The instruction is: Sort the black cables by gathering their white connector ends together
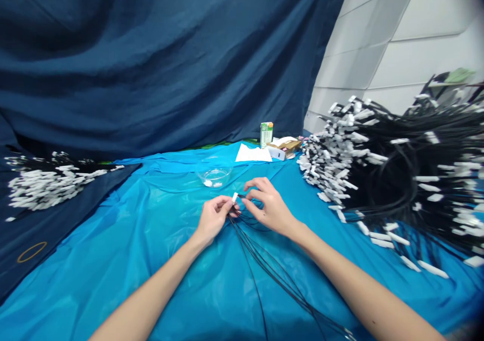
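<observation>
My left hand [214, 217] pinches the end of a thin black cable [264, 260] that carries a small white connector [235, 198]. My right hand [266, 205] meets it from the right, its fingers closed on the same cable end just beside the connector. A few black cables trail from both hands toward me across the bright blue plastic sheet [151, 240]. A clear glass bowl [215, 177] with small white pieces in it sits just beyond my hands.
A large heap of black cables with white tags [397, 180] fills the right side. A smaller bundle [45, 182] lies at the left on dark cloth, near a rubber band [32, 252]. A green carton [266, 133], white paper [253, 153] and a box [285, 147] stand at the back.
</observation>
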Demonstrator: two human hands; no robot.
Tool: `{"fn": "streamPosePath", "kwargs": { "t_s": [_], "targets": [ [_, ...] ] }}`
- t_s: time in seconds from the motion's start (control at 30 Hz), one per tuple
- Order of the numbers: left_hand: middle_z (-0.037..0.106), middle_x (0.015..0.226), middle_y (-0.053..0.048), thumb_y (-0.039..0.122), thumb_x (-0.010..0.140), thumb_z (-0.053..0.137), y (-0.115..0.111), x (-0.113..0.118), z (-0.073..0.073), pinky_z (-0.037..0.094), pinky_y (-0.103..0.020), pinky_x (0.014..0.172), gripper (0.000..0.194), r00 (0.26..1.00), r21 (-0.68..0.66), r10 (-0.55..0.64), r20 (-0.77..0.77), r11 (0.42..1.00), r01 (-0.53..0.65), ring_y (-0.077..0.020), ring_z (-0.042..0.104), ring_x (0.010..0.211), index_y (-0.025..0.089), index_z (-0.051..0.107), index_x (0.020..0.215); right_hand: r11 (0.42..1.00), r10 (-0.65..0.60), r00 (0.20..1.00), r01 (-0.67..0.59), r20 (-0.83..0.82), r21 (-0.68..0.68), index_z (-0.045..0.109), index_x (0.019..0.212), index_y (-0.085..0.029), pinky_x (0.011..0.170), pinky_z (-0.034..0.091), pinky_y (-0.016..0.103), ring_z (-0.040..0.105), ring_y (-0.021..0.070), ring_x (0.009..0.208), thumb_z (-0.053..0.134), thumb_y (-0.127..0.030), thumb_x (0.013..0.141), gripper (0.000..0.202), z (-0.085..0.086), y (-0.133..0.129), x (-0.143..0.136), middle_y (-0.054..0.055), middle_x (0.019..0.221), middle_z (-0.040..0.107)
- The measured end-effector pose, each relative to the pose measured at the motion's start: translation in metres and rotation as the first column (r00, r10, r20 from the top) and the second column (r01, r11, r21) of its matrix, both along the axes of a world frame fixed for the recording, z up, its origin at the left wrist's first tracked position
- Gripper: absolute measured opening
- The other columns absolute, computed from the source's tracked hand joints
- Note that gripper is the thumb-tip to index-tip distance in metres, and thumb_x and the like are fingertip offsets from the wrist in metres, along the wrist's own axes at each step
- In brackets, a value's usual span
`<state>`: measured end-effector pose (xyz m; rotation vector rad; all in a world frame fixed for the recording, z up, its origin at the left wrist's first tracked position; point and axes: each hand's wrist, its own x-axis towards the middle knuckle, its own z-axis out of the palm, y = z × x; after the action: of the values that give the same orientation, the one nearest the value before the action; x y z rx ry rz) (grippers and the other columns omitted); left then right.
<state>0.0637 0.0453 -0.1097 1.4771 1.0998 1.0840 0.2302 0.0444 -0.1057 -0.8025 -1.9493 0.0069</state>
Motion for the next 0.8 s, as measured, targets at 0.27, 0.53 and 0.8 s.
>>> {"fn": "streamPosePath", "kwargs": {
  "t_s": [0.27, 0.53, 0.8],
  "targets": [
    [0.056, 0.08, -0.011, 0.043, 0.07, 0.057, -0.0012, -0.0008, -0.0011, 0.047, -0.017, 0.058, 0.044, 0.997, -0.011, -0.075, -0.031, 0.997, 0.075, -0.0092, 0.055, 0.061, 0.002, 0.054, 0.086, 0.972, 0.204, 0.973, -0.215, -0.108, -0.099, 0.053, 0.066, -0.015, 0.085, 0.037, 0.029, 0.047, 0.0129, 0.095, 0.051, -0.014, 0.076, 0.01, 0.002, 0.0004, 0.0008, 0.0, 0.098, 0.058],
    [0.056, 0.082, -0.012, 0.044, 0.066, 0.061, -0.004, 0.0031, -0.0006, 0.048, -0.019, 0.06, 0.048, 0.996, -0.084, -0.083, 0.045, 0.993, 0.086, -0.011, 0.055, 0.064, 0.001, 0.052, 0.086, 0.902, 0.269, 0.918, -0.346, -0.292, -0.258, 0.057, 0.064, -0.015, 0.085, 0.036, 0.029, 0.051, 0.0125, 0.093, 0.051, -0.015, 0.078, 0.015, 0.0006, 0.0003, -0.0014, 0.002, 0.094, 0.06],
    [0.055, 0.086, -0.012, 0.044, 0.062, 0.065, -0.0075, 0.0053, -0.0025, 0.048, -0.019, 0.063, 0.052, 0.985, -0.189, -0.054, 0.163, 0.978, 0.084, -0.0117, 0.056, 0.07, 0.003, 0.051, 0.09, 0.909, 0.271, 0.914, -0.346, -0.301, -0.233, 0.058, 0.065, -0.015, 0.085, 0.036, 0.03, 0.05, 0.0127, 0.093, 0.051, -0.015, 0.078, 0.015, 0.0007, 0.0019, -0.0013, 0.002, 0.092, 0.061]
  ]
}}
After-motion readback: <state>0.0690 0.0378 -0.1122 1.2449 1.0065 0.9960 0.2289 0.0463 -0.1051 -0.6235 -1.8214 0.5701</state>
